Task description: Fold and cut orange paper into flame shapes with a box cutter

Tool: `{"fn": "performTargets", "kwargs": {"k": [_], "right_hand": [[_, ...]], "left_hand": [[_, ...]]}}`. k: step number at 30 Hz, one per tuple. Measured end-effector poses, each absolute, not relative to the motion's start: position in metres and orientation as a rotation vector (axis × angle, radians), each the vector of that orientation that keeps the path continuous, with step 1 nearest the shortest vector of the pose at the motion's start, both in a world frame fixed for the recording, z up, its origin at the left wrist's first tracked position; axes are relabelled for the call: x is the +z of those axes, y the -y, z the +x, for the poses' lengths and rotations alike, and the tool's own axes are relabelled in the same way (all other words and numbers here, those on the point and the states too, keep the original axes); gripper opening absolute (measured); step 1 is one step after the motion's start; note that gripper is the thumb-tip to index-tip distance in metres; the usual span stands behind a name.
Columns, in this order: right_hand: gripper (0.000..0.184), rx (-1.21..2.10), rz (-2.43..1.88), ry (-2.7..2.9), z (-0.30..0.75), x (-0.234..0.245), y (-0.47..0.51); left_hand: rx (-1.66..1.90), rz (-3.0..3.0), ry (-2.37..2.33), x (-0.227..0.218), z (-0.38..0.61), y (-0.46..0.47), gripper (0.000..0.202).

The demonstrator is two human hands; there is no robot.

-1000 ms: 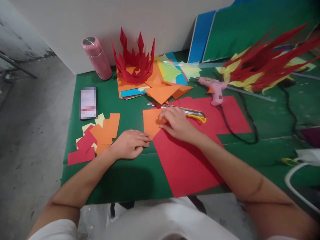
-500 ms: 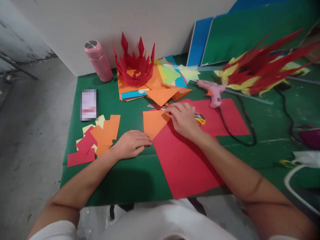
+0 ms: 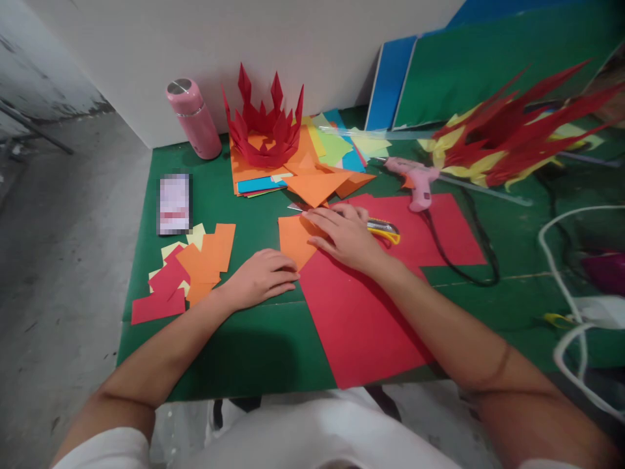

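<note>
A: Where is the orange sheet [image 3: 295, 236] to be found?

B: It is laid flat on the bench [image 3: 234, 365], between the two hands: to the right of and beyond the left hand [image 3: 263, 280], to the left of the right hand [image 3: 347, 240]. Its long axis cannot be told, since the right side is covered.

A: Which hand is nearer?

B: Neither is clearly nearer. The lower left edge is met by the left fingertips, held close together; the upper right part is overlaid by the right fingers, with the thumb set apart. Whether paper is pinched in either hand cannot be told.

A: Is anything in the way?

B: A cutter knife [image 3: 385, 229] is partly hidden behind the right hand, its blade tip left bare just beyond the orange sheet. Farther off, a pink glue gun [image 3: 415, 181] is seen.
</note>
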State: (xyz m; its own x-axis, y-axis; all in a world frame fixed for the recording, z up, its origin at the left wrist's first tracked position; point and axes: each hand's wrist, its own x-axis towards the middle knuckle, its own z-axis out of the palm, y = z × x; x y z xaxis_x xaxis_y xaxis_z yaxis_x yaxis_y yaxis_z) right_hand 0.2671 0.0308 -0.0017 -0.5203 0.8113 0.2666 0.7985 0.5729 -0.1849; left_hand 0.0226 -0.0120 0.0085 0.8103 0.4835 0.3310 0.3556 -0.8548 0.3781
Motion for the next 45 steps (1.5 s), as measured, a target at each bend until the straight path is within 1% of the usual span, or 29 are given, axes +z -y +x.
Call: {"fn": "performTargets", "kwargs": {"k": [7,10,12,14,16,17,18,19,23,24,25,28,30,33,37,40,43,45], "right_hand": [[0.041,0.08,-1.278,2.42,0.263,-0.003,-0.035],[0.031,0.133,-1.245,2.284,0.265,-0.003,-0.038],[0.023,0.23,-1.174,2.172,0.266,-0.001,-0.037],[0.018,0.317,-1.108,2.05,0.265,0.001,-0.035],[0.015,0.334,-1.081,1.946,0.263,0.004,-0.031],[0.015,0.308,-1.068,1.909,0.262,0.006,-0.029],[0.015,0.264,-1.038,1.884,0.261,0.008,-0.027],[0.015,0.211,-0.988,1.877,0.261,0.009,-0.024],[0.02,0.039,-0.666,2.103,0.264,0.013,-0.016],[0.02,0.023,-0.586,2.212,0.265,0.014,-0.014],[0.02,0.013,-0.516,2.322,0.265,0.015,-0.012],[0.022,-0.022,-0.346,2.547,0.264,0.019,-0.009],[0.023,-0.045,-0.292,2.581,0.262,0.02,-0.008],[0.02,-0.054,-0.285,2.563,0.259,0.021,-0.01],[0.019,0.011,-0.323,2.646,0.26,0.018,-0.012],[0.024,0.087,-0.349,2.688,0.264,0.016,-0.014],[0.03,0.152,-0.385,2.705,0.27,0.014,-0.017],[0.031,0.197,-0.426,2.7,0.273,0.012,-0.019]], "left_hand": [[0.619,2.668,-0.621,0.01,0.022,0.012,0.018],[0.649,2.636,-0.719,0.01,0.021,0.014,0.018],[0.737,2.544,-0.872,0.006,0.02,0.016,0.03],[0.872,2.389,-1.01,0.0,0.019,0.017,0.052],[1.024,2.24,-1.065,-0.006,0.019,0.015,0.073],[1.09,2.178,-1.081,-0.009,0.019,0.014,0.078],[1.134,2.134,-1.11,-0.01,0.019,0.012,0.077],[1.149,2.108,-1.166,-0.01,0.019,0.011,0.071],[1.169,2.22,-1.45,-0.003,0.017,0.007,0.031],[1.185,2.252,-1.496,-0.001,0.016,0.006,0.023],[1.199,2.268,-1.518,0.0,0.015,0.006,0.019],[1.205,2.253,-1.47,-0.001,0.012,0.004,0.025],[1.156,2.256,-1.383,-0.003,0.011,0.003,0.028],[1.07,2.291,-1.297,-0.005,0.01,0.003,0.029],[0.998,2.308,-1.278,-0.007,0.011,0.003,0.031],[1.031,2.299,-1.285,-0.008,0.013,0.004,0.026],[1.077,2.307,-1.261,-0.007,0.015,0.006,0.016],[1.062,2.319,-1.255,-0.006,0.017,0.006,0.012]]}}
